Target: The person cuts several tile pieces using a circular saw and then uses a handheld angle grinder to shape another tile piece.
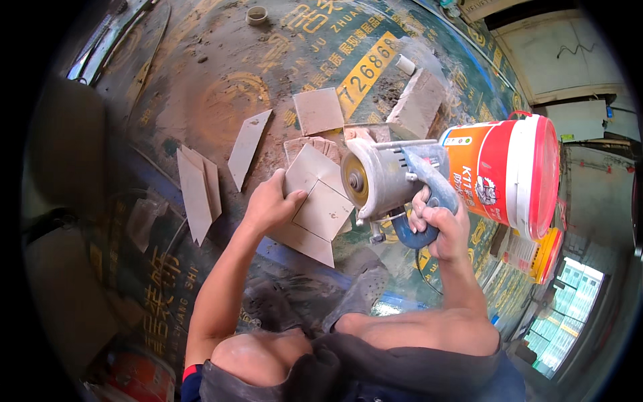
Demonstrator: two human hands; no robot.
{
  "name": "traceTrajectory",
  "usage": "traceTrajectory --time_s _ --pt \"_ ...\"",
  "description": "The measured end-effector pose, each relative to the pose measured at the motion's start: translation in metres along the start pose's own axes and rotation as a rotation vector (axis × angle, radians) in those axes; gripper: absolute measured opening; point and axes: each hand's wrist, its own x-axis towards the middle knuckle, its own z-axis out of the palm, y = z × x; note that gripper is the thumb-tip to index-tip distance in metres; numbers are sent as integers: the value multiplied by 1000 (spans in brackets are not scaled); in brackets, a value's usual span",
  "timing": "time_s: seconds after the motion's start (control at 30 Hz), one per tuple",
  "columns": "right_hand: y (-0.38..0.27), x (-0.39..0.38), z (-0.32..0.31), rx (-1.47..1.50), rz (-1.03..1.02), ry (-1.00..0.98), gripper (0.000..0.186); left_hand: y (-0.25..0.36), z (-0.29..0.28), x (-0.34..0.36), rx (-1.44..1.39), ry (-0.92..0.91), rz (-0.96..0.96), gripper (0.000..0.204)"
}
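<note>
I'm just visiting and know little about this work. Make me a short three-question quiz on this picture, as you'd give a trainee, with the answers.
1. Multiple choice: what do the right fingers grip?
a) a brush
b) a power cutter
c) a trowel

2. True or false: the big bucket with orange and red sides is to the left of the power cutter.

3. Fill in the blank: the left fingers hold a tile marked with thin dark ____.

Key:
1. b
2. False; the bucket is to the right of the power cutter.
3. lines
</note>
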Motion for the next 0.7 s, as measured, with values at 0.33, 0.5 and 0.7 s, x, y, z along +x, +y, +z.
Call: traceTrajectory --time_s 0.33,0.5,0.7 --pt "10 35 29 -83 -102 -81 28 -8 0 2 68 -14 31 59" --pt "15 44 35 -95 -100 -92 28 -9 1 4 37 -20 5 60" --pt "16 50 39 -109 -99 -110 28 -6 -3 3 58 -22 21 58"
